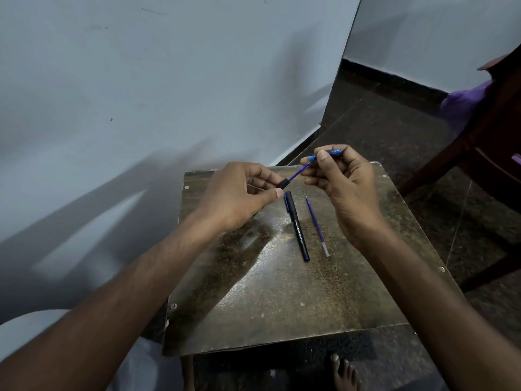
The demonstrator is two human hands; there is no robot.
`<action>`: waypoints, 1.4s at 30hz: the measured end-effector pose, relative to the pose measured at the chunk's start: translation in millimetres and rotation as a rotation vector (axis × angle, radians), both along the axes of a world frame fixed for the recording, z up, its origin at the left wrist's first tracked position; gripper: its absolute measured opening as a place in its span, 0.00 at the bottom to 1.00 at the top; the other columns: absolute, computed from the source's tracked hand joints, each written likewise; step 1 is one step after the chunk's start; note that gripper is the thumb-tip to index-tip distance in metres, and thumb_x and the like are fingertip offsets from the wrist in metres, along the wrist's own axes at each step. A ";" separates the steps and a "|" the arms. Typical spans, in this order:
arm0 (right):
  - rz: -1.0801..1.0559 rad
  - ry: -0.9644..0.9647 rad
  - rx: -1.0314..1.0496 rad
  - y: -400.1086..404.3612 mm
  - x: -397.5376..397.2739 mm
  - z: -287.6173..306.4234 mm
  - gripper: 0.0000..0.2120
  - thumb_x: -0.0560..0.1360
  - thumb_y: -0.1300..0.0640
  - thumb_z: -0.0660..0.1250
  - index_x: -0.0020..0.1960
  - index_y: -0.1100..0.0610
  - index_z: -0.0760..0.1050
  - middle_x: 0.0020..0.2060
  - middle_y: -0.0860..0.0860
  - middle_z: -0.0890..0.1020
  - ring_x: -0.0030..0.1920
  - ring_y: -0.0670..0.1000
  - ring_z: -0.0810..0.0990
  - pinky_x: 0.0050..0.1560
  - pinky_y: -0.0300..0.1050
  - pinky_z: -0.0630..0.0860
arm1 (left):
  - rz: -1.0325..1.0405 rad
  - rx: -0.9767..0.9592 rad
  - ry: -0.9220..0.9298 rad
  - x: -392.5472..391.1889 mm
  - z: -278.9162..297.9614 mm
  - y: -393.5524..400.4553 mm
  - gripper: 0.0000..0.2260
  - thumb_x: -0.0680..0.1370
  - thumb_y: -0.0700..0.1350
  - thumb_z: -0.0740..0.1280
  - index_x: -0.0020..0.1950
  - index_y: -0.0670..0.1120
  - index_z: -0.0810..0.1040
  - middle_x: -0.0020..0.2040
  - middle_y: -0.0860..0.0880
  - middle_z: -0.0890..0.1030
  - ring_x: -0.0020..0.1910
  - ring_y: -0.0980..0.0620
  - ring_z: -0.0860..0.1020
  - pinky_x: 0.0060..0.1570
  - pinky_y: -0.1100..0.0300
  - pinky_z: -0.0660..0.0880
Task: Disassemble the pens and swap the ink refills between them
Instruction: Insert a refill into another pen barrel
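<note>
My left hand pinches a small black tip piece from which a blue ink refill sticks out toward the right. My right hand grips a blue pen barrel, and the refill's far end meets that barrel's mouth. Both hands hover above the far edge of a small worn table. On the tabletop lies a black pen with a blue end, and beside it on the right a loose blue refill with a clear tail. How deep the held refill sits inside the barrel is hidden by my fingers.
A pale wall stands close on the left and behind. A dark wooden chair with purple cloth stands at the right on the dark floor. My bare toes show below the table's near edge.
</note>
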State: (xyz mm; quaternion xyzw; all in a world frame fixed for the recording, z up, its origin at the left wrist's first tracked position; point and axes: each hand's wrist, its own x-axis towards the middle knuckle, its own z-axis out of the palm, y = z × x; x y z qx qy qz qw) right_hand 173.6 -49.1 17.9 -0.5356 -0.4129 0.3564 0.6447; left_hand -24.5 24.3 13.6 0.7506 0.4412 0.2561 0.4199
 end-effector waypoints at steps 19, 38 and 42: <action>0.006 0.020 -0.054 -2.4 4.1 5.7 0.09 0.88 0.59 0.63 0.61 0.66 0.76 0.50 0.66 0.87 0.46 0.55 0.89 0.50 0.47 0.85 | 0.003 0.013 0.036 2.0 2.0 -0.6 0.06 0.78 0.49 0.80 0.49 0.59 0.87 0.40 0.60 0.86 0.33 0.74 0.78 0.35 0.80 0.70; 0.153 -0.140 -0.178 -2.8 5.4 -7.2 0.09 0.83 0.59 0.71 0.57 0.64 0.83 0.46 0.56 0.87 0.46 0.53 0.86 0.49 0.47 0.86 | -0.023 0.041 0.022 5.5 1.9 -9.4 0.10 0.79 0.48 0.79 0.52 0.65 0.87 0.40 0.66 0.87 0.41 0.74 0.82 0.37 0.81 0.72; 0.178 -0.148 -0.177 -1.2 6.9 -8.6 0.06 0.82 0.59 0.72 0.54 0.62 0.84 0.47 0.61 0.87 0.44 0.51 0.85 0.49 0.46 0.85 | -0.050 0.084 0.070 5.2 2.3 -10.3 0.10 0.81 0.48 0.77 0.59 0.63 0.88 0.43 0.68 0.85 0.43 0.77 0.81 0.40 0.83 0.71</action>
